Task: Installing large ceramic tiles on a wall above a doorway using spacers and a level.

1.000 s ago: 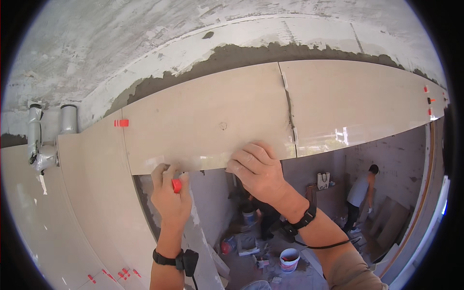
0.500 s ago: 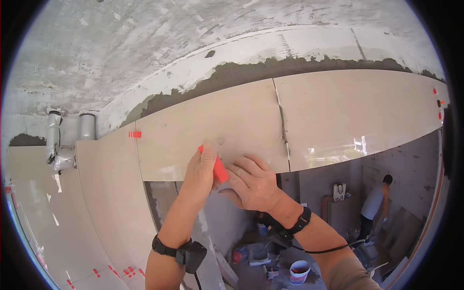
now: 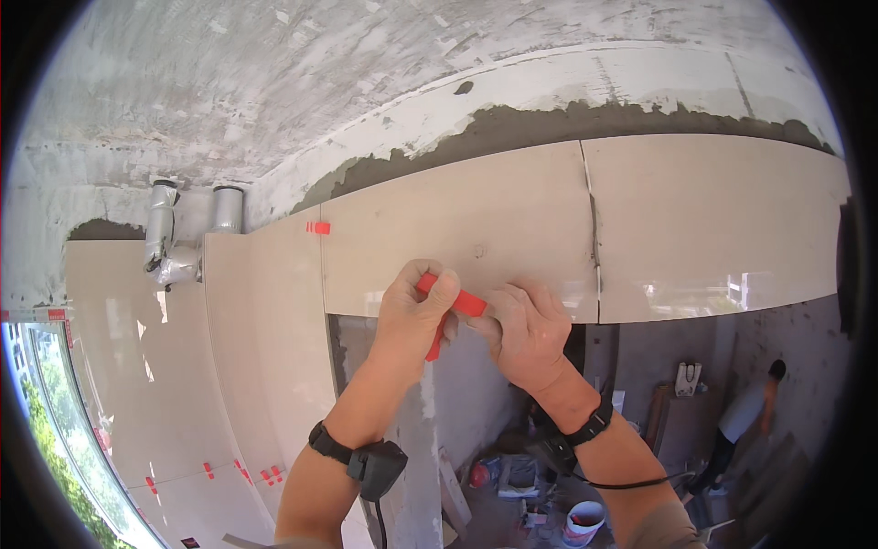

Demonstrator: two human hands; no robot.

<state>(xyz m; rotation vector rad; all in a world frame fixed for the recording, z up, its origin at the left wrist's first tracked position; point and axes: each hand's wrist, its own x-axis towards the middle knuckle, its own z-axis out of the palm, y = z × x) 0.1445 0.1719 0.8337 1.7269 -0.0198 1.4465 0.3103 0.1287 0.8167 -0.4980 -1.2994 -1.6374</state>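
Observation:
My left hand [image 3: 409, 316] is closed round red plastic tile wedges in front of the beige wall tiles. One red wedge [image 3: 466, 301] juts out past the thumb toward the right. A second red piece [image 3: 436, 340] points down below the palm, mostly hidden by the hand. My right hand [image 3: 532, 340] has its fingers bent, with thumb and fingertips pinched at the right end of the upper wedge. Just behind both hands is a beige tile [image 3: 412, 215] that bears a small round mark. An open vertical joint [image 3: 593, 224] with grey mortar runs to its right.
A red wedge [image 3: 318, 228] sits in the joint at upper left; several more dot the lower-left tiles. Silver pipes [image 3: 174, 265] stand by the left wall top. Below are a white bucket [image 3: 583, 523], scattered tools and a person [image 3: 739, 421]. A window [image 3: 69, 412] lies far left.
The view has swung left, so the wall has shifted right. The red wedge in my left hand has turned from steep to nearly level, and a second red piece now shows below it.

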